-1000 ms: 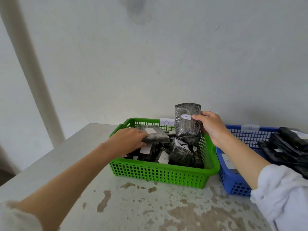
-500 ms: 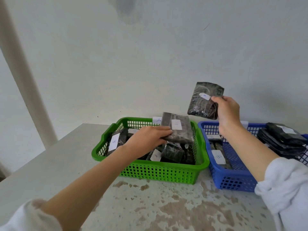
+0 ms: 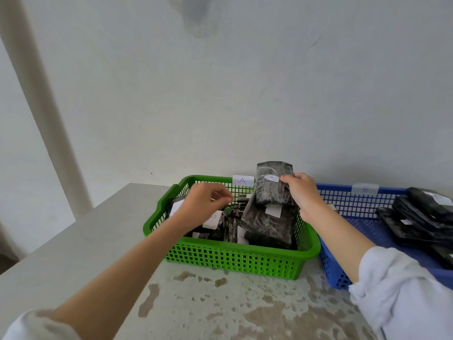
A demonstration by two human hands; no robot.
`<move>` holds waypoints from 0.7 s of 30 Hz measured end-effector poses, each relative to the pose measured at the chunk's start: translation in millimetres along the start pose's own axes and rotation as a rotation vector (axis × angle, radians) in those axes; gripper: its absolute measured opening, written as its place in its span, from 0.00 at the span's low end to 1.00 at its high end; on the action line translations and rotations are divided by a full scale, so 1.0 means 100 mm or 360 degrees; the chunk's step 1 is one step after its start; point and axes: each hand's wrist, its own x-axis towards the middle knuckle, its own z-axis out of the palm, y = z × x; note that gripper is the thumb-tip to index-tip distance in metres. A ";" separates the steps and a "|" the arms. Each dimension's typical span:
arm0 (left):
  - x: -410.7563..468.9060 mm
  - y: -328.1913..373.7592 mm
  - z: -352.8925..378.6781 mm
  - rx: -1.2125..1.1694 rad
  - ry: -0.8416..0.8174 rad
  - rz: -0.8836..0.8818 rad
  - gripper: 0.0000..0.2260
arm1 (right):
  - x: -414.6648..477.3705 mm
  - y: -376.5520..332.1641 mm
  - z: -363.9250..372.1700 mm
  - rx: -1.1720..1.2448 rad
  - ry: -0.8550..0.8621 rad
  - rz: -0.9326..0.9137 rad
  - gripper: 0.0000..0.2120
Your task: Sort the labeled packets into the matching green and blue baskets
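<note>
The green basket, tagged "A", stands at the table's middle and holds several dark packets with white labels. My right hand pinches a dark labeled packet upright over the basket's back right corner. Just below it a larger packet leans inside the basket. My left hand hovers over the left half of the basket, fingers loosely curled, with nothing seen in them. The blue basket, tagged "B", stands touching the green one on the right.
A stack of dark packets fills the right part of the blue basket. A worn, blotchy table top lies in front of the baskets. A white wall stands close behind, and the table's left edge drops off near a pale pillar.
My right hand brought its packet down and left, from above the blue basket to the green basket's back corner. My left hand let go of its packet, which now lies in the green basket.
</note>
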 end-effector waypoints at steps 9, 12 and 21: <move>0.37 -0.06 -0.05 0.1401 -0.1099 -0.0268 0.30 | 0.05 0.10 -0.05 -0.0004 -0.0045 0.0042 0.17; 0.47 0.00 0.07 0.1429 -0.1186 -0.0420 0.36 | 0.05 0.13 -0.06 -0.0022 -0.0076 0.0012 0.14; 0.41 -0.01 -0.09 0.0723 -0.0297 -0.0400 0.21 | 0.02 0.15 -0.08 0.0032 -0.0140 -0.0064 0.09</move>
